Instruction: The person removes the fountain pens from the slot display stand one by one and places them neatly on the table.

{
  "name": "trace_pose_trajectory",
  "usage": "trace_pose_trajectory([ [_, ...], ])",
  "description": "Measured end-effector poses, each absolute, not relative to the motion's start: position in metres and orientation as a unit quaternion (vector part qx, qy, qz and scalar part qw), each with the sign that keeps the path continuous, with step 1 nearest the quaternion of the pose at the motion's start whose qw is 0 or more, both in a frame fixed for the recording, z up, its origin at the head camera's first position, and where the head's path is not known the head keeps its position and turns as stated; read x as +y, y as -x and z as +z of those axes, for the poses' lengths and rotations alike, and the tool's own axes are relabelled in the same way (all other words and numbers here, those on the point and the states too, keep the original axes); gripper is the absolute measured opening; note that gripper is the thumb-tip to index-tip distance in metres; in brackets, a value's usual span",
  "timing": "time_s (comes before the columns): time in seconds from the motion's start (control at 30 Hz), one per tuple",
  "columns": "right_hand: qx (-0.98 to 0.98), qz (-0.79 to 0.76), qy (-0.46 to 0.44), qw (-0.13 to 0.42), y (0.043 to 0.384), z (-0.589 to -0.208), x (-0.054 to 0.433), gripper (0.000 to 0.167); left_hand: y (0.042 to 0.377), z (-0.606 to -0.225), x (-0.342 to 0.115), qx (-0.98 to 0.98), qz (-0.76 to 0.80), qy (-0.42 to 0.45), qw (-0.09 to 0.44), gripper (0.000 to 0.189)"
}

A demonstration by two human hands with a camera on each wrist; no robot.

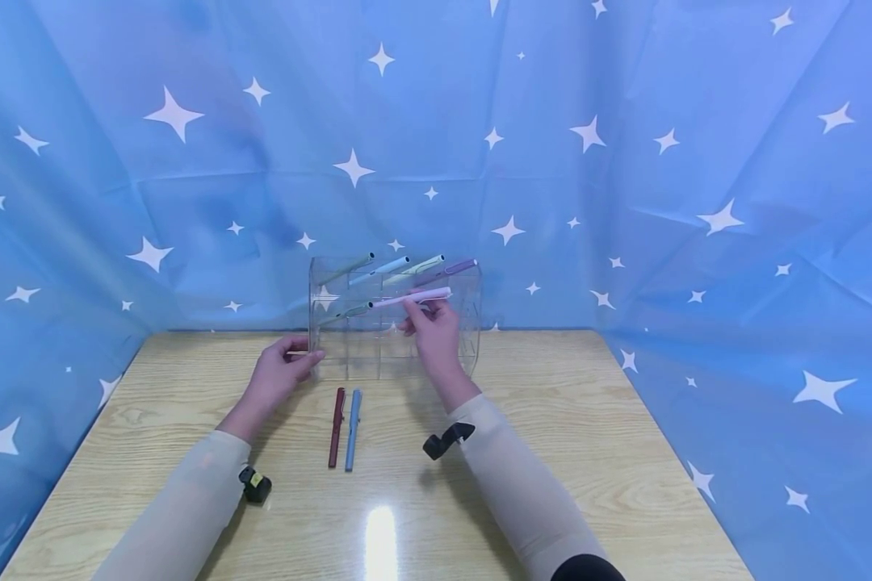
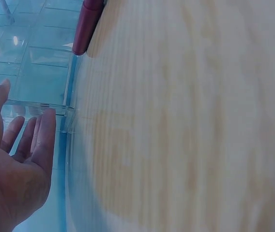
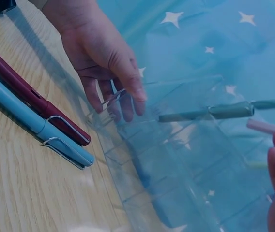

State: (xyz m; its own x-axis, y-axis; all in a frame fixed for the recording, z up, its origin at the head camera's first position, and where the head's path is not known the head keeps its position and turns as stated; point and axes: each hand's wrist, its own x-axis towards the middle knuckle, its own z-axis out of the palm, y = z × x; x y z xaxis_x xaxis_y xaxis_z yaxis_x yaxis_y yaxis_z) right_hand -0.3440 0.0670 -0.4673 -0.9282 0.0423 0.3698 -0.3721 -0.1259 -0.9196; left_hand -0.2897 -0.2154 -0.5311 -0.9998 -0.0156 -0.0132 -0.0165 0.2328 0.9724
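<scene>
A clear plastic pen rack (image 1: 363,369) stands at the far part of the table. My left hand (image 1: 279,373) holds its left side panel, thumb in front and fingers behind. In my right hand (image 1: 439,339), a pink pen (image 1: 439,294) is pinched at the rack's middle tier, tilted. To its left on that tier lies a green pen (image 1: 356,311). The top tier carries a dark green pen (image 1: 356,264), a light blue pen (image 1: 387,269), a pale green pen (image 1: 427,263) and a purple pen (image 1: 459,269).
On the table in front of the rack, a dark red pen (image 1: 337,428) and a blue pen (image 1: 353,430) lie side by side. Behind the rack hangs a blue backdrop (image 1: 436,113) with white stars. The wooden table (image 1: 552,452) extends to both sides.
</scene>
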Motion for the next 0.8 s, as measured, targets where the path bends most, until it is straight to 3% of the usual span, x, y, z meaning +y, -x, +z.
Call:
trace_pose_trajectory([
  [0.4, -0.648, 0.735, -0.146, 0.137, 0.335, -0.466, 0.082, 0.031, 0.29, -0.532, -0.216, 0.785, 0.619, 0.007, -0.001, 0.065],
  [0.8, -0.658, 0.723, -0.169, 0.123, 0.321, -0.471, 0.092, 0.018, 0.292, -0.533, -0.216, 0.781, 0.624, 0.007, 0.003, 0.063],
])
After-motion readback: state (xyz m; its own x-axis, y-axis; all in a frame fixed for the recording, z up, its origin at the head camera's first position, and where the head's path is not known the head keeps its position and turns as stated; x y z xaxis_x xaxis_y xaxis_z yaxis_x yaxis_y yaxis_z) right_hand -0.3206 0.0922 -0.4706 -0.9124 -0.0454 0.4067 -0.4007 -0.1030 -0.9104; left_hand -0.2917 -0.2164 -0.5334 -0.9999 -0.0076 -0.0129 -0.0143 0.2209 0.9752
